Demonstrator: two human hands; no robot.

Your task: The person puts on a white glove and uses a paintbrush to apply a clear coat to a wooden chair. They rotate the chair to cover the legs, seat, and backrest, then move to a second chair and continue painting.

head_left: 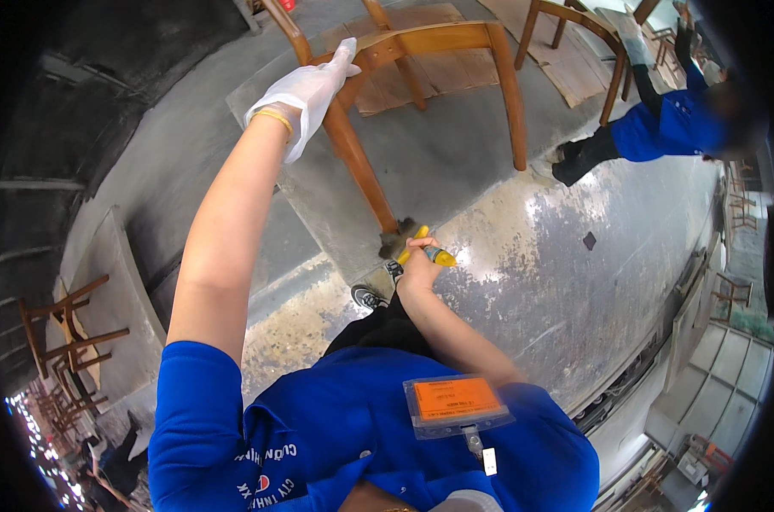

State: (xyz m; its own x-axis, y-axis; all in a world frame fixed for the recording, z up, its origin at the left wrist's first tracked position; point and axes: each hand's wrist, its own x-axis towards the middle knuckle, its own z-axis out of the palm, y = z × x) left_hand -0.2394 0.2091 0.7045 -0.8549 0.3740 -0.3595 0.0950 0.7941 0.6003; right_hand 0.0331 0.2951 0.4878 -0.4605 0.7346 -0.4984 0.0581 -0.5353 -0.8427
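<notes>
Top-centre chair (446, 37) seems stiff, best held by its frame; left hand (306, 92) touches, clamping unclear; right hand (419, 271) grips yellow tool (443, 257)

Chair (357, 166) over platform (446, 145), before the worker (344, 401); 2nd chair (614, 85) right, co-worker (664, 124) farther right; more chairs (34, 341) far left.

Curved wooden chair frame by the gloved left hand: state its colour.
The curved wooden chair frame is orange-brown; it shows best in the head view.

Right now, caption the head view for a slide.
Gloved left hand on a wooden chair frame; bare right hand gripping a yellow object near one leg.
</notes>
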